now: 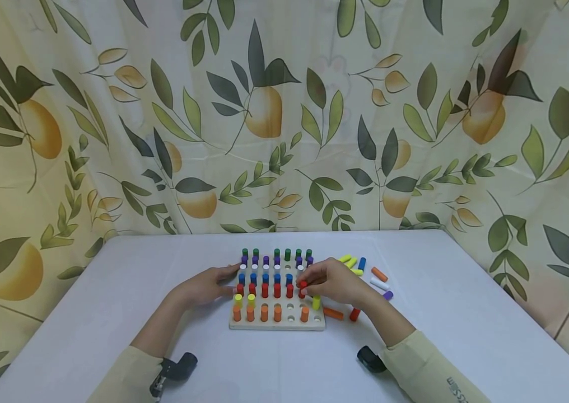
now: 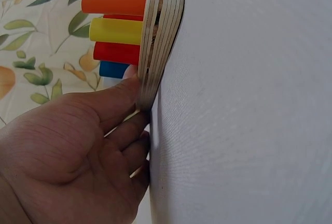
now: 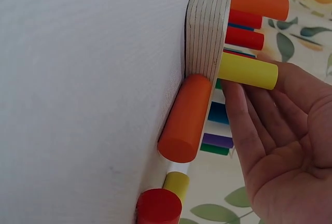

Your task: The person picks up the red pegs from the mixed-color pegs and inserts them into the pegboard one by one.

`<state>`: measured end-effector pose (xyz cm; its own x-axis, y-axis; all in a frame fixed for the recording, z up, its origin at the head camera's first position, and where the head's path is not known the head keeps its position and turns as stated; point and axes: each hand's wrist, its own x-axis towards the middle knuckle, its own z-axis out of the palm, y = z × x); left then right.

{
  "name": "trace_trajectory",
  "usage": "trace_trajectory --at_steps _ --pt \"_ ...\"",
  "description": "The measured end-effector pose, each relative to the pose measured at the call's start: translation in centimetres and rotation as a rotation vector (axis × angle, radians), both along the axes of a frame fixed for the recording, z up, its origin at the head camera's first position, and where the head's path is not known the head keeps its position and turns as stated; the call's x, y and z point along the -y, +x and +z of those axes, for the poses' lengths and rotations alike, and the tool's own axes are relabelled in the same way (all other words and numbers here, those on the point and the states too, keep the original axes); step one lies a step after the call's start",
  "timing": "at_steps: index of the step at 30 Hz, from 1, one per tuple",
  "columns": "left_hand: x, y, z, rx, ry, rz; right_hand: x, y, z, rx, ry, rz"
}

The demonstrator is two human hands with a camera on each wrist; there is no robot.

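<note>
A pale wooden pegboard point(image 1: 279, 326) lies on the table with rows of coloured pegs standing in it, green at the back and orange in front. My left hand point(image 1: 206, 286) holds the board's left edge, thumb beside the pegs and fingers against the side; the fingertips are partly hidden in the left wrist view. My right hand point(image 1: 337, 282) is over the board's right side, pinching a red peg point(image 1: 302, 286) upright at the right end of the red row. Just in front of this hand stands a yellow peg point(image 3: 249, 71), which partly blocks the right wrist view.
Loose pegs lie right of the board: an orange peg point(image 1: 333, 313) against its edge, a red peg point(image 1: 354, 314) under the right forearm, a white peg point(image 1: 379, 284), a purple peg point(image 1: 388, 295) and several yellow ones. A patterned curtain point(image 1: 284, 168) hangs behind the table.
</note>
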<state>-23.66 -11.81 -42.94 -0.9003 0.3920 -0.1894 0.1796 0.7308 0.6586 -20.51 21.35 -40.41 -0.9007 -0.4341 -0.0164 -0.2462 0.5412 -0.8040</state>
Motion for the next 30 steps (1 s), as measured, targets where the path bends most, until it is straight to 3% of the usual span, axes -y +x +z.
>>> trace_trajectory --at_steps 30 --pt "0.19 -0.26 -0.10 0.010 0.014 -0.014 -0.02 0.08 0.02 0.017 -0.004 0.002"
